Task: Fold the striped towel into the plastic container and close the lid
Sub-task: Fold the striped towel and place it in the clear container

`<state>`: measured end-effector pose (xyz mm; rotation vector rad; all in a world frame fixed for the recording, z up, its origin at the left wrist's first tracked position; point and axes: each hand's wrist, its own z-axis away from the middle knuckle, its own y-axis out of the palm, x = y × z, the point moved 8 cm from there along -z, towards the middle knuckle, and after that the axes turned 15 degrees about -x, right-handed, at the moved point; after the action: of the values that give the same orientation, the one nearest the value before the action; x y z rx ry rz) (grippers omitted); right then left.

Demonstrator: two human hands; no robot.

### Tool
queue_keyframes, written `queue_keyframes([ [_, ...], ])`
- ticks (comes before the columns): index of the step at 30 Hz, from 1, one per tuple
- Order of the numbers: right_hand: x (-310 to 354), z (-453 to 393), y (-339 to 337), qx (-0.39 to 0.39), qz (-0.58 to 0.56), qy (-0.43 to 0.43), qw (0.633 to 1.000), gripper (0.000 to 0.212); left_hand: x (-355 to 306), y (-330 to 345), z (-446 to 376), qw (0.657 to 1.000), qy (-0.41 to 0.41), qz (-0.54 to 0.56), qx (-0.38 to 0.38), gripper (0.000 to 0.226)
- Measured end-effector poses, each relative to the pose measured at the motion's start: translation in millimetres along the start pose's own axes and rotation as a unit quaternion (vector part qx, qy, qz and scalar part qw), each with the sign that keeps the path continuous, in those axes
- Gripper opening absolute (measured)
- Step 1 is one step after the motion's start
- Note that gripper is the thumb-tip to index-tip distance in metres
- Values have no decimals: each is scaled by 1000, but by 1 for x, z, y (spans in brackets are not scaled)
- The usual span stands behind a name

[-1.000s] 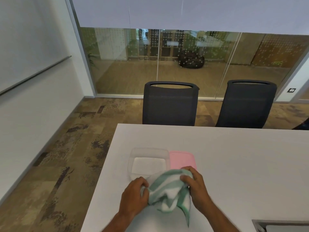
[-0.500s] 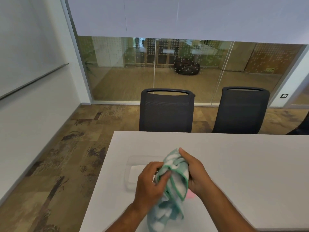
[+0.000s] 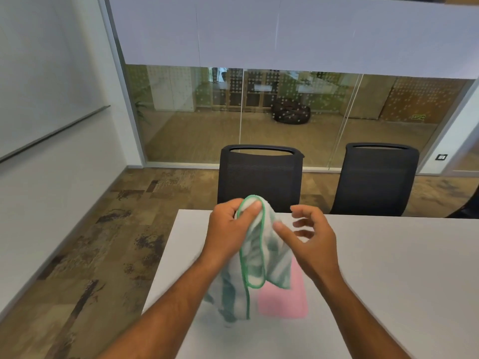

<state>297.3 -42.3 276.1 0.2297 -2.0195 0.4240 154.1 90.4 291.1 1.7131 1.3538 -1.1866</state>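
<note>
The green-and-white striped towel [image 3: 259,257] hangs bunched in the air above the white table [image 3: 388,281]. My left hand [image 3: 229,230] grips it at its top edge, thumb over the green hem. My right hand [image 3: 308,239] is just right of the towel with its fingers spread; only the thumb tip is near the cloth. The pink lid [image 3: 285,299] lies flat on the table below, partly covered by the hanging towel. The clear plastic container is hidden behind the towel and my left forearm.
Two black mesh chairs [image 3: 259,177] [image 3: 373,177] stand at the table's far edge. A glass wall runs behind them. The table's left edge [image 3: 166,257] drops to patterned carpet.
Both hands have lifted the towel up from the table. The right hand has let go and spread its fingers; the left hand keeps hold. The towel now hangs lower and longer.
</note>
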Motion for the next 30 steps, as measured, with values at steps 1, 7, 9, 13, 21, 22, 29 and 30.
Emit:
queue_keyframes([
  [1, 15, 1, 2, 2, 17, -53, 998, 55, -8, 2, -3, 1000, 13, -7, 9, 41],
  [7, 43, 4, 26, 16, 122, -145, 982, 26, -38, 9, -16, 994, 83, -63, 39, 43],
  [9, 37, -1, 30, 33, 153, -129, 979, 14, -44, 5, -21, 989, 116, -89, 35, 39],
  [13, 33, -17, 24, 29, 158, -124, 979, 13, -51, -8, -34, 962, 195, -189, 30, 36],
  [21, 50, -54, -4, -14, 147, -143, 979, 25, -53, -24, -58, 919, 216, -318, 85, 30],
  [22, 53, -56, -7, -16, 150, -162, 975, 30, -55, -25, -60, 917, 222, -321, 85, 31],
  [29, 72, -75, -24, -22, 233, -247, 940, 29, -62, -36, -76, 896, 239, -359, 106, 31],
  [30, 73, -78, -27, -23, 237, -240, 941, 27, -61, -38, -79, 895, 234, -364, 109, 33],
])
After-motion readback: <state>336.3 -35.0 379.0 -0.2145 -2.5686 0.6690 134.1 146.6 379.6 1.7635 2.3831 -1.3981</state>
